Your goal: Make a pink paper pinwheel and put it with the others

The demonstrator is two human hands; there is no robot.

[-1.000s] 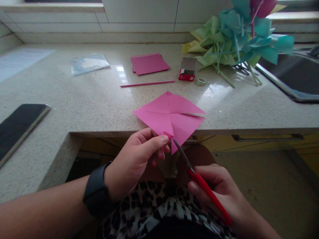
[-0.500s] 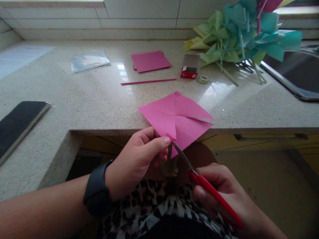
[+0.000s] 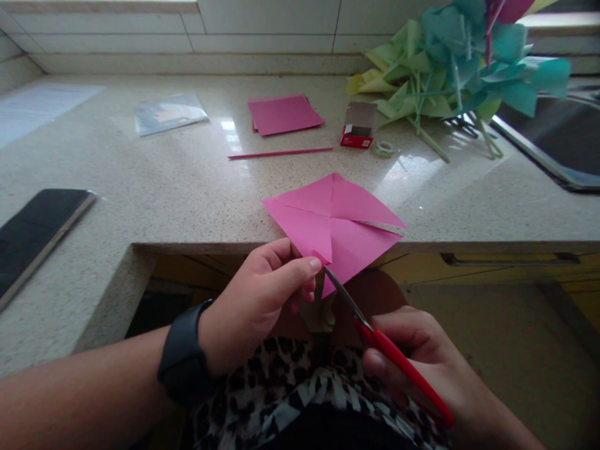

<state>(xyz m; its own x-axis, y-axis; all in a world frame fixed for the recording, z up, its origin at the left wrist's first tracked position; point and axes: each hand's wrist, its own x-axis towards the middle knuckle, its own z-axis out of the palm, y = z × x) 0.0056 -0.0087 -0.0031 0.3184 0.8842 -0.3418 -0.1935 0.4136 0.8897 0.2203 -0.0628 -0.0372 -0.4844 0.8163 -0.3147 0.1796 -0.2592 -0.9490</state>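
Note:
A square of pink paper, slit in from its corners toward the middle, lies partly over the counter's front edge. My left hand pinches its near corner between thumb and fingers. In my right hand is a pair of scissors with red handles. The blades point up and left, and their tips touch the paper right beside my left thumb. Whether the tips are parted cannot be made out.
On the counter are a stack of pink sheets, a thin pink paper stick, a small red box, a tape roll, a plastic packet, a phone and paper pinwheels by the sink.
Almost nothing differs. The view has shifted very slightly, while both hands, the scissors and the pink paper keep their positions relative to each other.

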